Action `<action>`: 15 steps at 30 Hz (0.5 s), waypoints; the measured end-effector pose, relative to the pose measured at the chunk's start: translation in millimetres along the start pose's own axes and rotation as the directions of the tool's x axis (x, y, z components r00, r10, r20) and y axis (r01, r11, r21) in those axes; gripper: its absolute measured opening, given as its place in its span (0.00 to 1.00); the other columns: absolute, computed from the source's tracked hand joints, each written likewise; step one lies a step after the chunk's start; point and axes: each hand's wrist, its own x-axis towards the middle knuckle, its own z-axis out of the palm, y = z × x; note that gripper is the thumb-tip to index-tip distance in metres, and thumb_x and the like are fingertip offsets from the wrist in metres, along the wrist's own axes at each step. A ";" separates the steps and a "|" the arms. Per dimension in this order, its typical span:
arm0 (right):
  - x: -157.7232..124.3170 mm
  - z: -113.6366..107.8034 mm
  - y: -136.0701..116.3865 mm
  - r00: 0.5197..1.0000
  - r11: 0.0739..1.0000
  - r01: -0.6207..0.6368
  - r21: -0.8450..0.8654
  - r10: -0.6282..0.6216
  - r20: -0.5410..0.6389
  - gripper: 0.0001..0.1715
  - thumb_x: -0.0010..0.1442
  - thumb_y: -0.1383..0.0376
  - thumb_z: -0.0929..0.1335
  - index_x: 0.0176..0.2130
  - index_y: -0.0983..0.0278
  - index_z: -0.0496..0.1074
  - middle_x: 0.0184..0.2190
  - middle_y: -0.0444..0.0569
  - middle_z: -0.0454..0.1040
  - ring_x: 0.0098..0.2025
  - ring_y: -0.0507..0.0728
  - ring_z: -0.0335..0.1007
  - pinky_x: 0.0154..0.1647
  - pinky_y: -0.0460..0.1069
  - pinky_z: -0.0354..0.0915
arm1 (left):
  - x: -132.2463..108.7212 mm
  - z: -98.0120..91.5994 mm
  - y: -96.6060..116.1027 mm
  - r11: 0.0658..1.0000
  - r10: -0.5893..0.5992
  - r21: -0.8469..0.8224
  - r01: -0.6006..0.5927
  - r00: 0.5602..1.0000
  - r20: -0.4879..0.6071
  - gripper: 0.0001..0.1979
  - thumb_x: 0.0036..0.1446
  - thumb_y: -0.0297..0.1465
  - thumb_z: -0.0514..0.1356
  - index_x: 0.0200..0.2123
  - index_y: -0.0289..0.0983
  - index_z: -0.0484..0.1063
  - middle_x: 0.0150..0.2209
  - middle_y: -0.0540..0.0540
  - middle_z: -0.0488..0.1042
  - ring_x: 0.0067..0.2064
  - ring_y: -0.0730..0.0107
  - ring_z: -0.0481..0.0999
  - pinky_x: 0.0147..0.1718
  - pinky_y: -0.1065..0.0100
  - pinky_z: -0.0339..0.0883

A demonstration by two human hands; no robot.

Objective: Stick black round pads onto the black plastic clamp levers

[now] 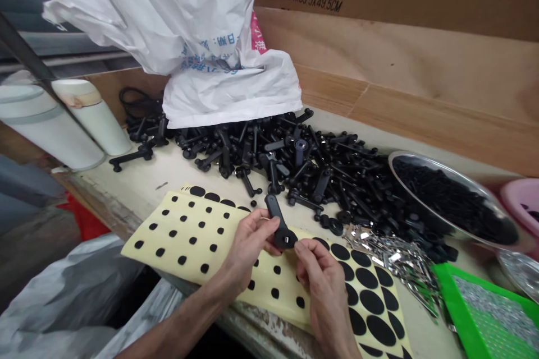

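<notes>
My left hand (252,233) is closed on a black plastic crank handle (275,213), thumb on top. The handle has a long flat arm and a round end with a small metal piece in its centre. My right hand (322,272) is closed in a pinch at the rim of that round end; what its fingertips hold, if anything, is hidden. Beneath both hands lies a pale yellow sheet (181,244) with small black rounded stickers. Another sheet (373,286) with large black round stickers lies partly under it, showing at the right.
Behind lies a pile of black handles (252,146) below a white sack (236,84). To the right are loose metal pieces (400,258), a steel bowl (391,157) of black parts, a pink basin (522,196) and a green tray (458,297). Two bottles (95,118) stand left.
</notes>
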 end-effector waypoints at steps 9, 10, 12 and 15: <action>0.6 1.8 -2.5 1.000 1.000 0.013 0.000 -0.013 0.002 0.18 0.57 0.53 0.70 0.27 0.63 0.67 0.19 0.38 0.55 0.23 0.50 0.44 0.23 0.46 0.46 | 1.5 0.6 -0.8 1.000 -0.001 -0.009 0.001 1.000 -0.010 0.13 0.54 0.40 0.62 0.34 0.35 0.69 0.30 0.44 0.78 0.29 0.68 0.76 0.25 0.71 0.69; 0.6 1.8 -2.6 1.000 1.000 0.013 0.001 -0.013 -0.001 0.18 0.56 0.53 0.70 0.27 0.63 0.67 0.18 0.38 0.55 0.23 0.50 0.44 0.23 0.46 0.46 | 1.4 0.8 -0.3 1.000 -0.003 -0.012 0.002 1.000 -0.012 0.13 0.54 0.40 0.62 0.33 0.35 0.69 0.30 0.44 0.78 0.29 0.68 0.76 0.25 0.71 0.69; 0.5 1.8 -2.6 1.000 1.000 0.008 0.003 -0.008 -0.007 0.17 0.56 0.53 0.71 0.27 0.63 0.68 0.18 0.38 0.55 0.22 0.49 0.45 0.23 0.45 0.46 | 1.2 1.1 0.5 1.000 -0.006 -0.015 0.006 1.000 -0.017 0.14 0.53 0.40 0.63 0.33 0.35 0.69 0.30 0.44 0.78 0.30 0.67 0.77 0.25 0.71 0.69; 1.0 1.8 -2.0 1.000 1.000 -0.003 0.001 0.003 -0.019 0.17 0.55 0.53 0.71 0.27 0.63 0.68 0.18 0.37 0.56 0.22 0.49 0.45 0.22 0.45 0.46 | 1.0 0.9 0.6 1.000 -0.006 -0.016 0.005 1.000 -0.019 0.14 0.52 0.41 0.63 0.32 0.35 0.70 0.30 0.44 0.78 0.30 0.66 0.77 0.25 0.70 0.70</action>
